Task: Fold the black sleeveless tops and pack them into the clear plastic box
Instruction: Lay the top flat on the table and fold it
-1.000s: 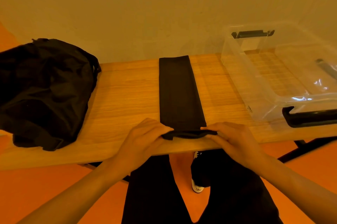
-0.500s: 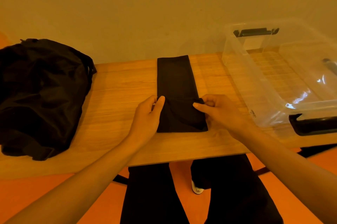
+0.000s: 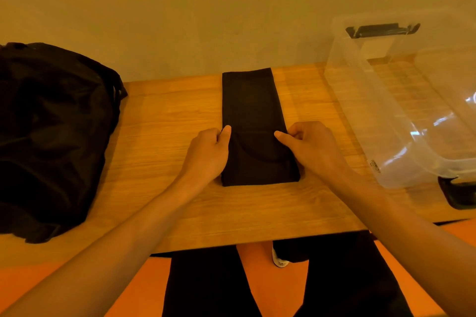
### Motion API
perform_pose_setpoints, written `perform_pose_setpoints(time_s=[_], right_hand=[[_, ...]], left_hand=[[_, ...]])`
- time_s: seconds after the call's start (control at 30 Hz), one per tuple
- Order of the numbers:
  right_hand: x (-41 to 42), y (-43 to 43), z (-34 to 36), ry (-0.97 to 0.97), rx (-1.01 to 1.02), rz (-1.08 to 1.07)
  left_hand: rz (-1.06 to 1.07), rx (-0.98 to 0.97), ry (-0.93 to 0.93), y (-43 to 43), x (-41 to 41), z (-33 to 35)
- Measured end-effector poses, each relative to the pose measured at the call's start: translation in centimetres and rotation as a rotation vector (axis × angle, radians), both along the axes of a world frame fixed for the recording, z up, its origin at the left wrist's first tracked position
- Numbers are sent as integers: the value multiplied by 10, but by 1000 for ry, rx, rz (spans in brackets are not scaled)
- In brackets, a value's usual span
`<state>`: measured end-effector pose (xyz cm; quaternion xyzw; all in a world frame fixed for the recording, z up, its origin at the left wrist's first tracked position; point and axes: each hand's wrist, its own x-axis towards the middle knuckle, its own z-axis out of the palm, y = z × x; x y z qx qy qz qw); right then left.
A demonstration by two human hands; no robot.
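One black sleeveless top (image 3: 253,120), folded into a long narrow strip, lies flat at the centre of the table (image 3: 164,120), its near end doubled back over itself. A crumpled heap of black fabric (image 3: 51,136) sits at the left end. The clear plastic box (image 3: 401,100), with black handle clips, stands lidless at the right.

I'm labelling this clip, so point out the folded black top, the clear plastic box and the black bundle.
folded black top (image 3: 251,108): head view, its flat far half.
clear plastic box (image 3: 365,110): head view, its left wall.
black bundle (image 3: 51,123): head view, its middle.
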<state>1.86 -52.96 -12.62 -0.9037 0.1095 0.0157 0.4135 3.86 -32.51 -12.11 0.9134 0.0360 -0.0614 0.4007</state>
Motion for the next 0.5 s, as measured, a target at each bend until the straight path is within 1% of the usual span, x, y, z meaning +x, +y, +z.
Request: perform_pose_setpoints(time_s=[0.1,0.17,0.27,0.37,0.5], right_hand=[[1,0,0,-4,-36,-4],[0,-1,0,1,-50,-19],[-5,-5,2,-8,6,-22],[-5,-6,2,-37,61,-20],[-4,-4,-3,-63,32,-47]], left_hand=[[7,-37,72,1,3,3],[42,-136,142,4,4,5],[47,-257,195,8,1,7],[49,-263,107,10,0,1],[61,-240,11,12,-1,-5]])
